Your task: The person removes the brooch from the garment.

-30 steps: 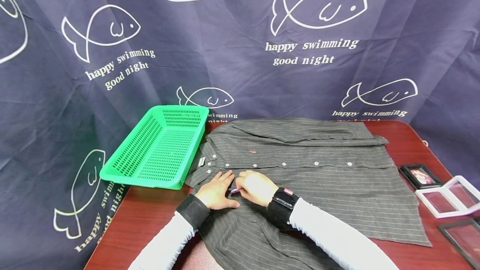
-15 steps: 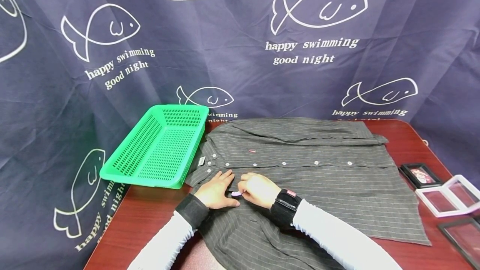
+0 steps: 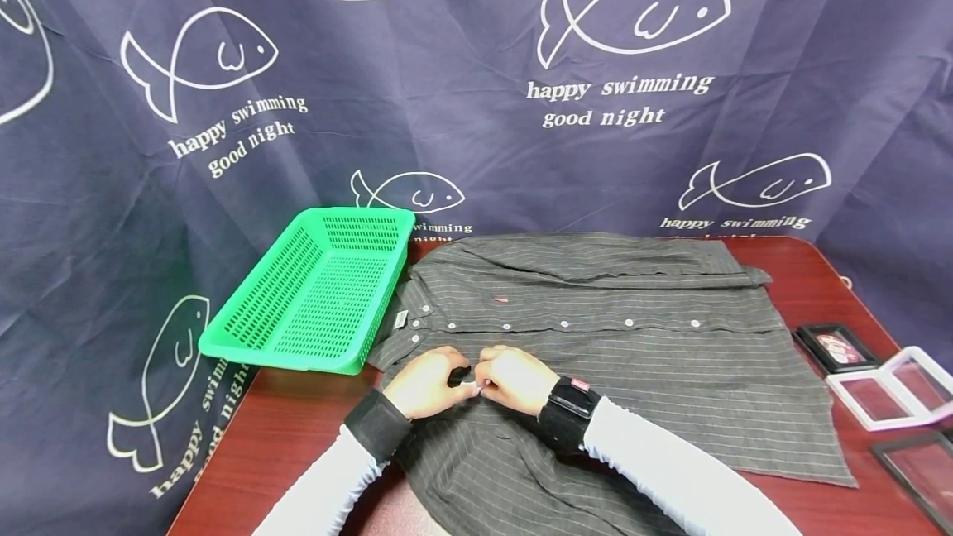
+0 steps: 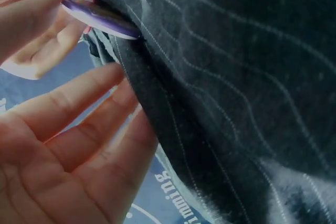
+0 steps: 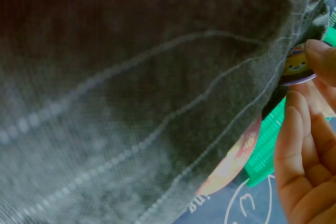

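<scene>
A grey striped button-up shirt (image 3: pixel 633 370) lies spread on the table. Over its near front, my left hand (image 3: pixel 428 383) and right hand (image 3: pixel 514 379) meet at a small round badge (image 5: pixel 297 66) with a purple rim and a smiling cartoon face. The right thumb and fingers pinch the badge. My left thumb and index finger, curled in, grip it from the other side. Edge-on in the left wrist view, the badge (image 4: pixel 105 20) lies against a raised fold of the shirt. Its back and the exact finger contact are partly hidden.
A green basket (image 3: pixel 223 347) stands at the table's left. At the right are a black frame (image 3: pixel 837 347) with a reddish item, an opened white frame (image 3: pixel 867 412) and another dark frame (image 3: pixel 912 470). A red-yellow rounded piece (image 5: pixel 233 158) shows behind the shirt cloth.
My left hand lay flat with its fingers spread on the shirt; its fingers are now curled, the thumb meeting the badge. The right hand keeps its pinch, and the badge has turned slightly.
</scene>
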Motion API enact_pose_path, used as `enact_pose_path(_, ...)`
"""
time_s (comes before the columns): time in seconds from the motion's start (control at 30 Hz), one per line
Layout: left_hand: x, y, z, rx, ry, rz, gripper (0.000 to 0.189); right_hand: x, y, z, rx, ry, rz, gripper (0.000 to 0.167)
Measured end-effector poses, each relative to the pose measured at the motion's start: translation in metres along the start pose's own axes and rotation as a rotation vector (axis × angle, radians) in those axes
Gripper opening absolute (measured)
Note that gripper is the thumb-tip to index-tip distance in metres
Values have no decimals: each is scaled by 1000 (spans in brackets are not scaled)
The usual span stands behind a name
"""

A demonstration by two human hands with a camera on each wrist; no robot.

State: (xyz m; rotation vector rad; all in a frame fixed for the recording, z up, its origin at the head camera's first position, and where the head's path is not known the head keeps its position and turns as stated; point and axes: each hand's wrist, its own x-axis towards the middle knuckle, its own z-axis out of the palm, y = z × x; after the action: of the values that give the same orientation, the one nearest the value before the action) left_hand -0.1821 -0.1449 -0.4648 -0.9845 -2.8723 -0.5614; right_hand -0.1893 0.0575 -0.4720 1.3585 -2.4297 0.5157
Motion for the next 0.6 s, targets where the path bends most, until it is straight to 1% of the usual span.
enact_pose_path(0.1, -1, 0, 1, -15, 11, 13, 25, 0, 0, 0, 13, -8, 10, 17)
enact_pose_path(0.17, -1, 0, 2, -21, 11, 12, 22, 0, -1, -1, 23, -22, 24, 17)
enact_pose_path(0.3, -2, -2, 4, -18, 9, 11, 22, 1, -2, -4, 75, -76, 73, 12)
enact_pose_path(0.43, -2, -1, 3, -28, -5, 10, 24, 3, -3, -10, 126, -119, 119, 10)
enact_pose_path(0.6, -3, 2, 0, -22, -25, -7, 30, 4, -3, -15, 133, -132, 117, 6)
